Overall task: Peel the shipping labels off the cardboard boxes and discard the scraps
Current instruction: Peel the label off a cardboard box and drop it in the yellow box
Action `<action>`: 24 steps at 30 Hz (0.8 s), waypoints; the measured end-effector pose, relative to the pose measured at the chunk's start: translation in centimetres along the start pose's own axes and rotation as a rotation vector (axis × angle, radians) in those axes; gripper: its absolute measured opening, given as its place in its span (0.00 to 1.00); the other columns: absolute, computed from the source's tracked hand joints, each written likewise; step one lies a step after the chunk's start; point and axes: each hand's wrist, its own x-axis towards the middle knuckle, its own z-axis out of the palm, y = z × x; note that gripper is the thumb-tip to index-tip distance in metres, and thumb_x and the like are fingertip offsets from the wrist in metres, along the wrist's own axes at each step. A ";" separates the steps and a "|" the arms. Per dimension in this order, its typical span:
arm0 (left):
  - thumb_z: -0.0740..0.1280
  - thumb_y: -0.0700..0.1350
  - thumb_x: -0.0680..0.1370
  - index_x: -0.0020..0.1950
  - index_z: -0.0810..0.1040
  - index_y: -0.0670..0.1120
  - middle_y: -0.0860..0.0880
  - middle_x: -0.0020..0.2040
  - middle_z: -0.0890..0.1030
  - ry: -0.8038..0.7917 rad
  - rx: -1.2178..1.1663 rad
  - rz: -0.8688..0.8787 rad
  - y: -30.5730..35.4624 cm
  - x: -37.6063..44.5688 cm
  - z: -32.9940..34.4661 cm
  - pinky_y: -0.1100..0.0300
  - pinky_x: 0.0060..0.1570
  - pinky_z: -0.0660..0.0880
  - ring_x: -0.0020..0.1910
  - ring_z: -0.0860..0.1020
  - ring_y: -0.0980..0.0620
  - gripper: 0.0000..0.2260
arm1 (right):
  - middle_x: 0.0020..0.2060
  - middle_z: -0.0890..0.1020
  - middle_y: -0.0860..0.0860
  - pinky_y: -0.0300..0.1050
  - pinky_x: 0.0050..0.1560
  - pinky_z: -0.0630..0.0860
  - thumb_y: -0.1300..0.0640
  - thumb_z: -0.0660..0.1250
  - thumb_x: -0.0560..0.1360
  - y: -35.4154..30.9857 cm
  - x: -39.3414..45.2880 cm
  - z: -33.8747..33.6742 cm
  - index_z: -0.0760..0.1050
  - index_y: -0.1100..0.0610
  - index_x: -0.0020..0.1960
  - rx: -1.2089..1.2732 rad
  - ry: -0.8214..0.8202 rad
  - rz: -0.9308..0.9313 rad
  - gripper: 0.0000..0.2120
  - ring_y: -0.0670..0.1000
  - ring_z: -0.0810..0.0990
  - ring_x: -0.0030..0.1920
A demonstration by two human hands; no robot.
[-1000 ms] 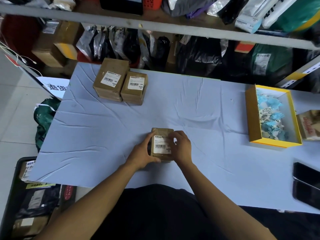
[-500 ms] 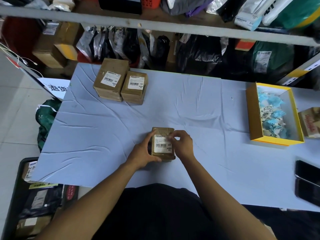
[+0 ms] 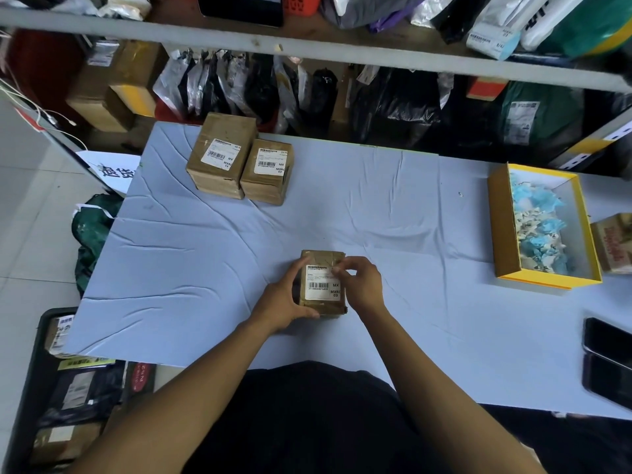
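A small cardboard box (image 3: 319, 260) stands on the blue table cloth in front of me, with a white shipping label (image 3: 319, 285) on its top. My left hand (image 3: 282, 299) grips the box's left side. My right hand (image 3: 360, 283) is at the label's top right corner, thumb and fingertips pinching there; the corner looks slightly lifted. Two more labelled boxes, a larger one (image 3: 222, 155) and a smaller one (image 3: 268, 171), stand side by side at the table's far left. A yellow tray (image 3: 502, 230) holding blue and white paper scraps sits at the right.
Another brown box (image 3: 614, 242) lies right of the tray. Two dark phones (image 3: 607, 362) rest at the near right edge. Shelves packed with parcels and bags stand behind the table. A black crate (image 3: 37, 388) of parcels is on the floor at the left.
My right hand has shifted from the box's right side up to the label's top right corner and its fingers have closed there. My left hand keeps its hold.
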 end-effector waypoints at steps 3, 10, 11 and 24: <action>0.81 0.45 0.64 0.74 0.53 0.68 0.51 0.68 0.75 -0.003 -0.001 -0.006 0.0 0.0 0.0 0.61 0.55 0.75 0.60 0.77 0.50 0.50 | 0.48 0.81 0.48 0.25 0.39 0.67 0.58 0.72 0.73 -0.1 0.1 0.0 0.80 0.60 0.48 -0.009 -0.005 0.007 0.06 0.42 0.76 0.45; 0.81 0.45 0.65 0.74 0.53 0.68 0.51 0.68 0.75 -0.002 0.011 -0.010 0.0 0.0 0.0 0.61 0.55 0.75 0.61 0.77 0.49 0.50 | 0.48 0.81 0.47 0.27 0.40 0.67 0.58 0.72 0.73 -0.2 0.1 0.1 0.80 0.59 0.48 -0.015 -0.006 0.025 0.06 0.45 0.77 0.47; 0.81 0.45 0.65 0.74 0.53 0.68 0.51 0.68 0.75 -0.002 0.015 -0.008 0.0 0.0 0.0 0.62 0.55 0.74 0.61 0.77 0.50 0.50 | 0.48 0.81 0.47 0.28 0.41 0.67 0.58 0.71 0.73 -0.3 0.1 0.1 0.80 0.59 0.48 -0.018 -0.005 0.025 0.06 0.45 0.77 0.48; 0.81 0.45 0.65 0.74 0.53 0.67 0.50 0.69 0.75 0.000 0.012 0.001 0.1 -0.3 0.0 0.59 0.56 0.76 0.62 0.77 0.48 0.50 | 0.49 0.82 0.50 0.26 0.37 0.67 0.58 0.71 0.73 -0.6 -0.1 -0.1 0.80 0.60 0.49 -0.027 0.000 0.039 0.07 0.46 0.77 0.47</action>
